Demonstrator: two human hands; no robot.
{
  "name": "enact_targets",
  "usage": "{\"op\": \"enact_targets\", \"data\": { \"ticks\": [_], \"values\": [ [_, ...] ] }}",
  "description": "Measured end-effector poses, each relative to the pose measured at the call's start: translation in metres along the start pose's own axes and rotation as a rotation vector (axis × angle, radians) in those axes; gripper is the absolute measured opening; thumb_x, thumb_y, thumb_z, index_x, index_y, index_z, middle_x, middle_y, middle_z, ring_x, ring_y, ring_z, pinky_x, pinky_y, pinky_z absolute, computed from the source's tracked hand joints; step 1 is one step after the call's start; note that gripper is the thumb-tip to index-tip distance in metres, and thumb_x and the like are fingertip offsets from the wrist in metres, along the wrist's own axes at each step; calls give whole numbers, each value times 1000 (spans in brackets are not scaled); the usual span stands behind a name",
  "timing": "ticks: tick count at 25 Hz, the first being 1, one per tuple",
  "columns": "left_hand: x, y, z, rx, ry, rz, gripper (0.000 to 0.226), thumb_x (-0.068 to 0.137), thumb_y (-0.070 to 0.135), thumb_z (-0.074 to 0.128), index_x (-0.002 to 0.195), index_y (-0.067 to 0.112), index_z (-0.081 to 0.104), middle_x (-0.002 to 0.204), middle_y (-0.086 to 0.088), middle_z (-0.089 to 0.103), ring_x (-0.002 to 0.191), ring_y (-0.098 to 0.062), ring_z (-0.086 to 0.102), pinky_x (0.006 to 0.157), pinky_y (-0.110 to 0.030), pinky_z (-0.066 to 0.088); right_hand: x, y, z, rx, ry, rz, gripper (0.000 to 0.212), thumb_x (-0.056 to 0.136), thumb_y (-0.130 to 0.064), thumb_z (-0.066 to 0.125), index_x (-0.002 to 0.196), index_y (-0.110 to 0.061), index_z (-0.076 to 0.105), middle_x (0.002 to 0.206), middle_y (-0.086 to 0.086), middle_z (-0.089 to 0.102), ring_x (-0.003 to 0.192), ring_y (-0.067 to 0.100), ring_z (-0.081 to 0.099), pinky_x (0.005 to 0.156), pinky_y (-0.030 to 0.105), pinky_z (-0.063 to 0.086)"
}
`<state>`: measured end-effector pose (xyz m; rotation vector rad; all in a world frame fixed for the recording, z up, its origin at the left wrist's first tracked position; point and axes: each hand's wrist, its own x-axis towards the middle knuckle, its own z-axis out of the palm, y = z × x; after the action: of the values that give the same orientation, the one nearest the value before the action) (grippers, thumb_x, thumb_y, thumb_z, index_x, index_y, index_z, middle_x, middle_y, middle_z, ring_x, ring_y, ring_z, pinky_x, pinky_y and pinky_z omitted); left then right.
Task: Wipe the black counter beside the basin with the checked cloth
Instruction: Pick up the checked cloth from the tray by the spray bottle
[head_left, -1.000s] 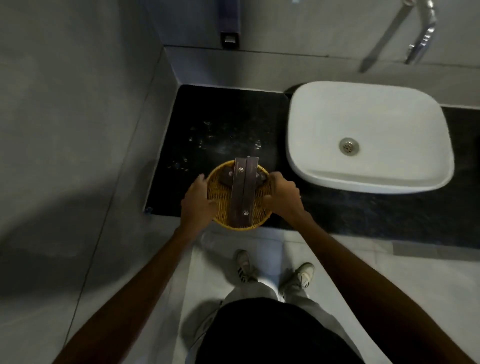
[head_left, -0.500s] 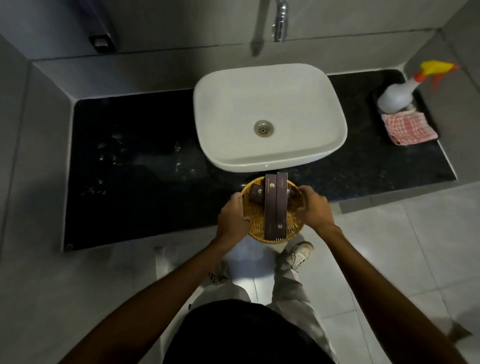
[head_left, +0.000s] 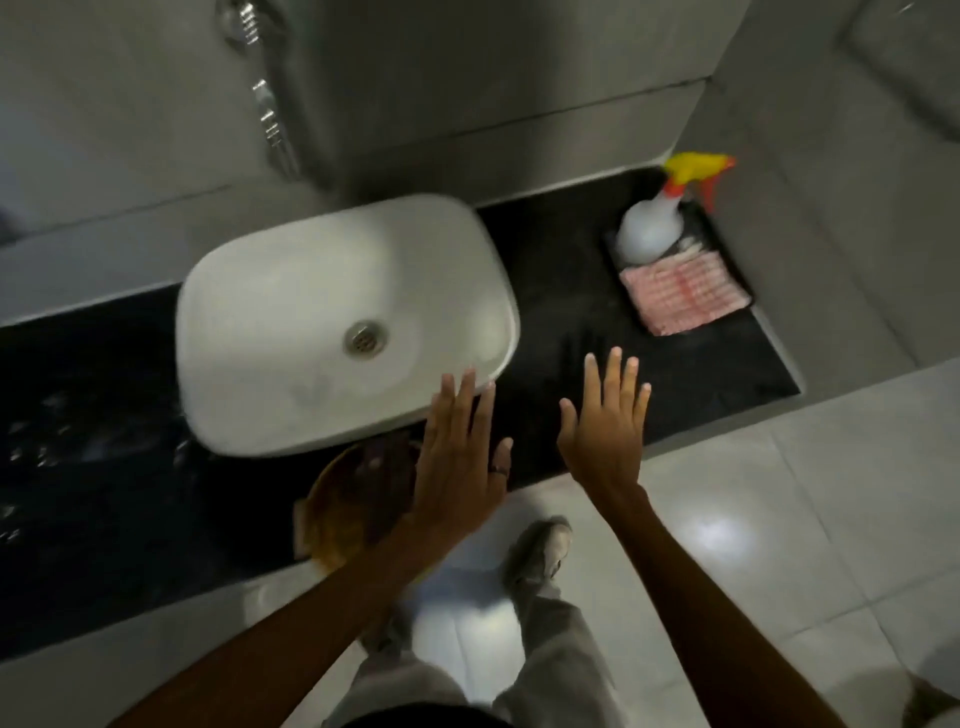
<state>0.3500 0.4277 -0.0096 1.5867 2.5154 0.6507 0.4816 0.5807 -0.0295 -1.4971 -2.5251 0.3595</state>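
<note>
The pink-and-white checked cloth lies folded on the black counter at the far right, beside a white spray bottle. The white basin sits mid-counter. My left hand is flat and open over the basin's near right corner. My right hand is open, fingers spread, above the counter's front edge, well short of the cloth. Neither hand holds anything.
A wicker basket with dark boxes rests on the counter's front edge below the basin, partly under my left arm. Water drops speckle the counter at left. A tap hangs from the grey wall. My shoe stands on pale floor tiles.
Both hands have let go of the wicker basket, which now rests on the counter's front edge. They have opened and moved right. The view has swung right, toward the cloth.
</note>
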Motion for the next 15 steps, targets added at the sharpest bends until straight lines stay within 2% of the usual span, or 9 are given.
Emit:
{"op": "enact_targets", "data": {
  "ticks": [4,7,9,11,14,15],
  "values": [
    [135,95,83,43,-114,105,74,104,47,37,165,9,19,174,-17,12,163,-35,3,132,-48,7,114,101,-19,25,-18,172,73,105,-36,47,166,-10,16,173,23,14,161,41,8,130,59,12],
    [235,140,133,55,-376,58,82,106,45,40,165,5,0,175,-15,-8,162,-33,-13,132,-46,-2,194,158,-22,-12,-75,198,73,107,-37,40,166,-7,9,173,24,12,161,42,7,130,56,14],
    [284,154,162,76,-512,43,93,103,44,51,164,2,-5,174,-18,-10,161,-36,-15,133,-48,-1,237,180,-18,-9,-167,228,70,106,-37,41,164,-5,15,170,25,21,159,44,17,126,56,23],
    [308,156,183,149,-556,62,100,101,50,55,163,-1,-5,174,-22,-6,161,-39,-13,133,-51,3,259,189,-9,-68,-230,289,67,103,-36,46,158,-2,27,160,27,39,148,45,38,119,54,33],
    [314,158,207,227,-504,61,103,97,54,62,164,1,5,173,-24,6,162,-41,-1,132,-51,10,271,194,3,-82,-94,363,54,101,-39,51,140,-1,49,138,22,60,129,41,57,111,50,40],
    [314,160,210,204,-458,35,101,95,52,65,164,2,9,173,-23,12,162,-39,3,131,-50,13,273,194,1,-29,-102,360,51,100,-41,54,133,-2,56,131,21,65,124,41,62,109,50,43]
  ]
}}
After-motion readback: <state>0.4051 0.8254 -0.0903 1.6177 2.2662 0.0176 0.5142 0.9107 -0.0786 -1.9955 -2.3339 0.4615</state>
